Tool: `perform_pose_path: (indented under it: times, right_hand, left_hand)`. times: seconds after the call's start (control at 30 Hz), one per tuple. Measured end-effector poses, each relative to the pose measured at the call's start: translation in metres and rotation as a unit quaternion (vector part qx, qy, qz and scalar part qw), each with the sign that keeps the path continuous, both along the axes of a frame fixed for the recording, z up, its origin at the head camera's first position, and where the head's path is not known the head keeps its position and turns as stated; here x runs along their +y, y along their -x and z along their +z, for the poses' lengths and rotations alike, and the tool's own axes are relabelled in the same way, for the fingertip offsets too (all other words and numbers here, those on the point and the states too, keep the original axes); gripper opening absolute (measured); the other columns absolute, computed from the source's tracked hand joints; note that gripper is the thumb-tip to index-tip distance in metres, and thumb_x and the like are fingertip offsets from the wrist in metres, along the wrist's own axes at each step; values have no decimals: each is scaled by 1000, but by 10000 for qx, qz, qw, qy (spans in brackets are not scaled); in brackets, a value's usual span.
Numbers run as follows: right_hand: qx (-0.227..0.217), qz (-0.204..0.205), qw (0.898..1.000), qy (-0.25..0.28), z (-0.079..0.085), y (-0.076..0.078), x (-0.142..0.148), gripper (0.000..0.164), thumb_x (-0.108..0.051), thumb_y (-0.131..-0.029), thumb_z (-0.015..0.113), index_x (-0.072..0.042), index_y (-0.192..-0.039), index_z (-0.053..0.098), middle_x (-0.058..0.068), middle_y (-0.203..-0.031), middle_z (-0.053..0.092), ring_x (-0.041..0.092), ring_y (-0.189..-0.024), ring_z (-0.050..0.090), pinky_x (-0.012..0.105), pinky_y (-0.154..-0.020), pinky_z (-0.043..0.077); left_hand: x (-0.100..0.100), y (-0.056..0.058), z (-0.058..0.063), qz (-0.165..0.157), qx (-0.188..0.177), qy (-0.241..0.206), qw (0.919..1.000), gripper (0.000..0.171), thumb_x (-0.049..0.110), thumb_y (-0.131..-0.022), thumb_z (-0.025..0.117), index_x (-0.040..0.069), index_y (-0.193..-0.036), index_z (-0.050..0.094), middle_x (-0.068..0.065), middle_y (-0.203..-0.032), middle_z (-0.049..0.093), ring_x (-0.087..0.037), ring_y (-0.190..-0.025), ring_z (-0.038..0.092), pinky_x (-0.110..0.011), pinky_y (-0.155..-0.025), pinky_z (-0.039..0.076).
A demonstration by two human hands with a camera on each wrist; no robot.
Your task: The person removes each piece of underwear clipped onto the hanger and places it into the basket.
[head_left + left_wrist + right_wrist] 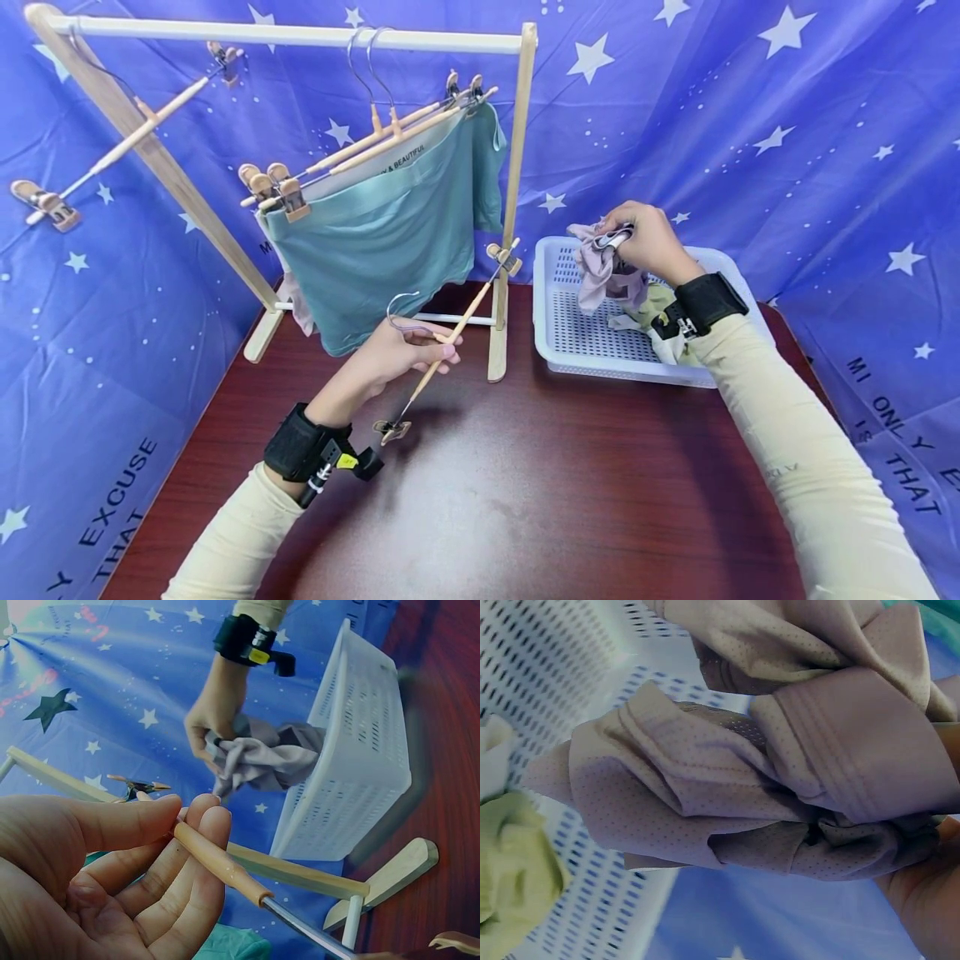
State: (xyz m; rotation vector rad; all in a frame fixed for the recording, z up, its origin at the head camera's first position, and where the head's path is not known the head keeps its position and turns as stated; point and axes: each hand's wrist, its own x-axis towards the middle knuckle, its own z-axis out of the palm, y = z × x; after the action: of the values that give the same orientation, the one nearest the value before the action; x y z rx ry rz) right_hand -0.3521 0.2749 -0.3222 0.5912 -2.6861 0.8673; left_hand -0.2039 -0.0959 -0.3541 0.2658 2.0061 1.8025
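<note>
Around the centre of the head view, the left hand (397, 354) sits at 8 o'clock, its thumb and fingers pinching a slim tan wooden clip hanger with a metal hook (472, 308). The hook points toward 10 o'clock; the clips sit at the bar's 1 and 7 o'clock ends. The right hand (645, 242), between 2 and 3 o'clock, grips a bunched, pale mauve, perforated fabric garment (596, 279), whose folds hang over a white plastic basket with slotted walls (592, 368) at 3 o'clock. I cannot tell whether they touch it.

In the basket lies a crumpled yellow-green cloth (525, 877), at 8 o'clock in the right wrist view, with a white piece of fabric (663, 343) beside it.

At 10 o'clock stands a pale wooden rack with a white top rail (285, 32). A teal fabric garment (382, 242) hangs there by clips, a pale garment behind it; another clip hanger (180, 101) hangs nearer the left post. Rack and basket stand on a glossy red-brown worktop (465, 500), before a blue curtain with white stars (712, 100).
</note>
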Motion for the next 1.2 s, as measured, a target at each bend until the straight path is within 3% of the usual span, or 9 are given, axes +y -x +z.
perform_pose_path:
  times: [0.47, 0.83, 1.2]
  right_hand:
    - [-475, 18, 9969, -631, -34, 14, 2, 29, 16, -63, 50, 0, -80, 69, 18, -92, 62, 34, -89, 57, 45, -79, 44]
    - [-857, -87, 9863, -1405, -58, 21, 19, 27, 13, -67, 54, -3, -83, 69, 16, -89, 63, 29, -82, 55, 41, -72, 42]
    - [-1443, -279, 9703, -1923, -80, 26, 40, 39, 12, -71, 51, 2, -106, 65, 23, -106, 63, 33, -88, 54, 44, -71, 42]
  left_hand:
    - [-2, -2, 1, 27, -46, 45, 10000, 28, 6, -87, 65, -6, -112, 64, -9, -83, 72, -19, -73, 69, -33, -69, 56]
    - [-1, -3, -3, -23, -11, -54, 10000, 31, 5, -87, 65, -9, -115, 61, -6, -81, 72, -19, -72, 69, -30, -68, 56]
    - [0, -5, -4, -36, 49, -210, 9998, 33, 3, -87, 63, -13, -116, 58, -9, -82, 72, -16, -69, 68, -30, -66, 56]
